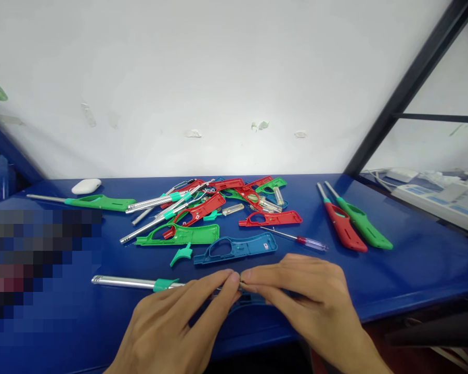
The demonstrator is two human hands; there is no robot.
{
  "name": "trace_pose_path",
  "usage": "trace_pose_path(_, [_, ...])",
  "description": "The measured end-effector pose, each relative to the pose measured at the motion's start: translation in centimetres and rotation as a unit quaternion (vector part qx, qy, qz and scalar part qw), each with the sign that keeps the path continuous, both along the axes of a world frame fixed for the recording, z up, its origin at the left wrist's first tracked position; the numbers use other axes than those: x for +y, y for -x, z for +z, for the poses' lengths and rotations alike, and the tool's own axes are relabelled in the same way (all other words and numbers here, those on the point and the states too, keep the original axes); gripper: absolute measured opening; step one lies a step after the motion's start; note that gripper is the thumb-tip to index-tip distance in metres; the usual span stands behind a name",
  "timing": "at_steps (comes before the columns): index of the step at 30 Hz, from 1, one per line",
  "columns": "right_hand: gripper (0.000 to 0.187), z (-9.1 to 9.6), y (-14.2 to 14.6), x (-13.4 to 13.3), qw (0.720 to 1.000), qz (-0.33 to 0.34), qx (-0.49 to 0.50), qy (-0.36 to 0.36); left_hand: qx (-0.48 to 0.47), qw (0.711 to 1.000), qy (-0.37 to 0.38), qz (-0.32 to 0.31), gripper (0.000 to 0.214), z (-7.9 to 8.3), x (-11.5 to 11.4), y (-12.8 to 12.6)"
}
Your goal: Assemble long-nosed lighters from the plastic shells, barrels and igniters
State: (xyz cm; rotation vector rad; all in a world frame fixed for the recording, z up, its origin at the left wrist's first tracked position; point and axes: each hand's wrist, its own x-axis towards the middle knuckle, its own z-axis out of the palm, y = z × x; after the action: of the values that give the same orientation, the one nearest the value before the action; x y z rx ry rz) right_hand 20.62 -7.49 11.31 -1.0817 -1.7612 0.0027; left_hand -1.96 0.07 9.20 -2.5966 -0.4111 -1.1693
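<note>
My left hand (179, 317) and my right hand (308, 291) meet at the fingertips near the front edge of the table. Both are closed in a pinch; the small part between them is too hidden to name. Under the fingers lies a blue lighter handle half (253, 301), mostly covered. A silver lighter tube (128, 281) with a teal collar (164, 284) runs leftward from beneath my left hand. Just beyond the hands are another blue handle half (237, 248), open side up, a teal trigger (182, 254) and a screwdriver (310, 243) with a clear and red handle.
Farther back are a green handle half (197, 235), a red one (276, 218), silver tubes (148, 227) and clear fuel tanks (269, 205) in a pile. Whole lighters, one red (345, 228) and one green (364, 223), lie right. Left are another green lighter (101, 202) and a white case (86, 186).
</note>
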Motion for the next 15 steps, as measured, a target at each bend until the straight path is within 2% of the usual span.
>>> trace_pose_path(7, [0.011,0.1,-0.1,0.1,1.000,0.000,-0.004,-0.002,-0.007,1.000,0.016,0.003,0.038,0.5,-0.2,-0.4])
trace_pose_path(12, [0.013,-0.1,-0.2,0.0,1.000,0.013,-0.005,-0.015,-0.038,0.995,0.092,-0.029,0.023,1.5,0.4,-1.2])
trace_pose_path(15, [0.015,0.0,-0.2,0.0,1.000,0.012,-0.011,-0.019,-0.048,0.991,0.113,-0.054,0.018,1.7,0.6,-1.4])
